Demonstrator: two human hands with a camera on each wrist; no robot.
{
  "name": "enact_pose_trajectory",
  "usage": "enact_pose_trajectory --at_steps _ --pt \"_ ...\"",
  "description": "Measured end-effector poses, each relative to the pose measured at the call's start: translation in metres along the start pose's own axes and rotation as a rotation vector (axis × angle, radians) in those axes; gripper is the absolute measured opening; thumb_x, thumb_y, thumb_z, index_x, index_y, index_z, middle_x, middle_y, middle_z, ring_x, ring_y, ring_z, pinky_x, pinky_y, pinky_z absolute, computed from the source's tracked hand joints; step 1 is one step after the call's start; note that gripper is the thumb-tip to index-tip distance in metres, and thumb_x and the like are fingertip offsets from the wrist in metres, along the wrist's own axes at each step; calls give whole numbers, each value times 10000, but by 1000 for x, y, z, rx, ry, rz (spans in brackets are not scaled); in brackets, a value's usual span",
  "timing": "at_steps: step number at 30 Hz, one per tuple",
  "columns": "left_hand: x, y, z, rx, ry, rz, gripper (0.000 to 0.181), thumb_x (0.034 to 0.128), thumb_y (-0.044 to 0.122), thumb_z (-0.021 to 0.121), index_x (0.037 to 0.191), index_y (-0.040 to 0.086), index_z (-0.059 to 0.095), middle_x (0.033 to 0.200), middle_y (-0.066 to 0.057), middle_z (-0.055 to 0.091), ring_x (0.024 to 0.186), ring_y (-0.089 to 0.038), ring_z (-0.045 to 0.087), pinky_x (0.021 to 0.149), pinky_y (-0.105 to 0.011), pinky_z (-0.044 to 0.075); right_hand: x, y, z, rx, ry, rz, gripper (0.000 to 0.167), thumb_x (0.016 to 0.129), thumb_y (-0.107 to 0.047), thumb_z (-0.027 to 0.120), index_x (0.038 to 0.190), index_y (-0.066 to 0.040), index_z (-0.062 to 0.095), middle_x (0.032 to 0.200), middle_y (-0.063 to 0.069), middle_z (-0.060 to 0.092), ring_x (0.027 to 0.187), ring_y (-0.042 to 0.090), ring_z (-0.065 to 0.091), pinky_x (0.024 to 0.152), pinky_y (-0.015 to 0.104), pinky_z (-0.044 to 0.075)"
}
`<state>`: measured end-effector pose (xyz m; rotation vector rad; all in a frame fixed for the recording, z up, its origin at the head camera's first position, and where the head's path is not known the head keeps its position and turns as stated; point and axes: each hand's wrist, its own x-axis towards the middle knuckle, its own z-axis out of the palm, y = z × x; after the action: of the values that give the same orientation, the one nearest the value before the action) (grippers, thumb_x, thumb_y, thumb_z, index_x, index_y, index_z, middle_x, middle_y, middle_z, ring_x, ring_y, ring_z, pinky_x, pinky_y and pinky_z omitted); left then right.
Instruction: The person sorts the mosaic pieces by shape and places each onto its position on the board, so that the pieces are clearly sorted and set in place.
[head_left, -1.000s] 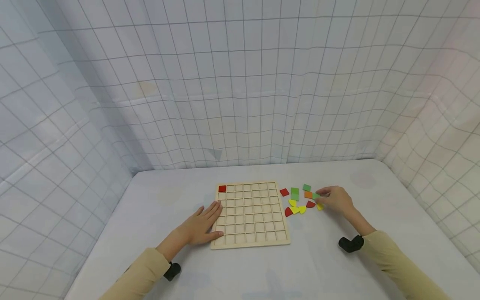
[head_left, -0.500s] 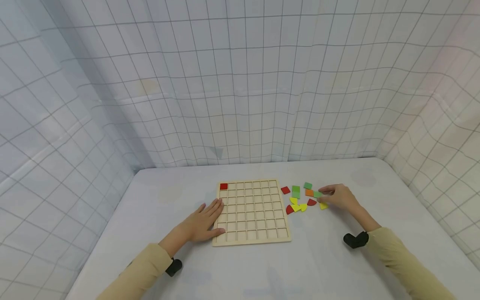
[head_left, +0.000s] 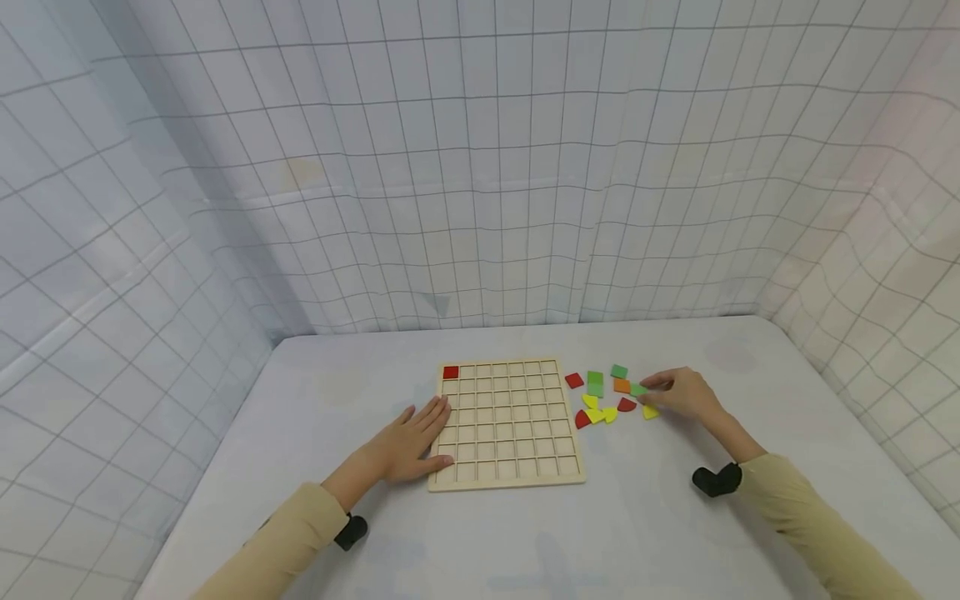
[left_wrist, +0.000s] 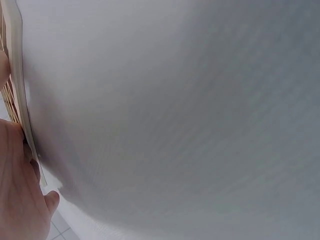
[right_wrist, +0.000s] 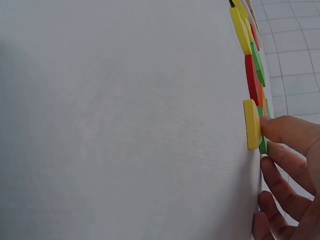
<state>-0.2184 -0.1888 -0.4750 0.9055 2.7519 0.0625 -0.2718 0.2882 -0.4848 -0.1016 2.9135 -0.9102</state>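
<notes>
The left hand (head_left: 405,446) lies with extended fingers on the left edge of a wooden grid board (head_left: 506,487); in the left wrist view the hand (left_wrist: 22,185) is partly cut off beside the board's rim (left_wrist: 19,75). One red square (head_left: 451,372) fills the board's far-left cell. Right of the board, the right hand (head_left: 684,394) has thumb and index finger on a small green piece (head_left: 637,389). The right wrist view shows this hand (right_wrist: 295,175) pinching the green piece (right_wrist: 263,145), partly hidden behind a yellow piece (right_wrist: 252,125).
Several flat pieces lie between board and right hand: a red square (head_left: 574,381), green pieces (head_left: 596,383), an orange square (head_left: 622,386), red rounded pieces (head_left: 626,405) and yellow ones (head_left: 610,414). A gridded white curtain (head_left: 480,167) surrounds the white table (head_left: 495,542).
The head view has shifted slightly. The right hand has moved a little to the right, and more of the yellow piece below it shows. The left hand stays on the board.
</notes>
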Motion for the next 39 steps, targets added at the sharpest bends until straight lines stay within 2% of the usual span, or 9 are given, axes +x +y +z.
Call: enact_pose_trajectory --at_steps 9,17,24,35,39 --pt "1 0 0 17 -12 -20 882 947 647 370 1543 47 122 1625 -111 64 1507 -257 68 1188 -532 161 -2 -4 -4 -52 13 -53 353 815 -314 747 1053 -54 739 928 105 717 735 163 551 577 261 400" --pt "2 -2 2 22 -4 -13 878 950 642 370 1542 40 127 1624 -118 71 1506 -263 70 1187 -536 161 -4 -6 -8 -65 41 -64 370 816 -321 744 1076 -59 732 966 127 723 735 172 564 553 264 397" --pt "2 -2 2 25 -9 -17 876 950 641 368 1542 45 121 1624 -111 65 1506 -258 67 1189 -532 158 -5 -9 -8 -59 93 -108 354 821 -293 737 1068 -40 730 973 142 734 701 161 567 527 265 404" --pt "0 0 1 -3 0 -15 865 953 620 392 1539 36 138 1623 -123 79 1506 -268 77 1187 -539 157 -7 -27 4 -41 136 -105 396 796 -359 765 1046 -53 740 902 106 745 645 141 546 482 258 387" --pt "0 0 1 -5 3 -17 865 953 628 383 1541 42 140 1624 -116 79 1506 -262 78 1187 -536 158 -8 -36 9 -38 147 -118 355 797 -327 762 1028 -58 745 869 86 742 645 137 541 475 249 385"
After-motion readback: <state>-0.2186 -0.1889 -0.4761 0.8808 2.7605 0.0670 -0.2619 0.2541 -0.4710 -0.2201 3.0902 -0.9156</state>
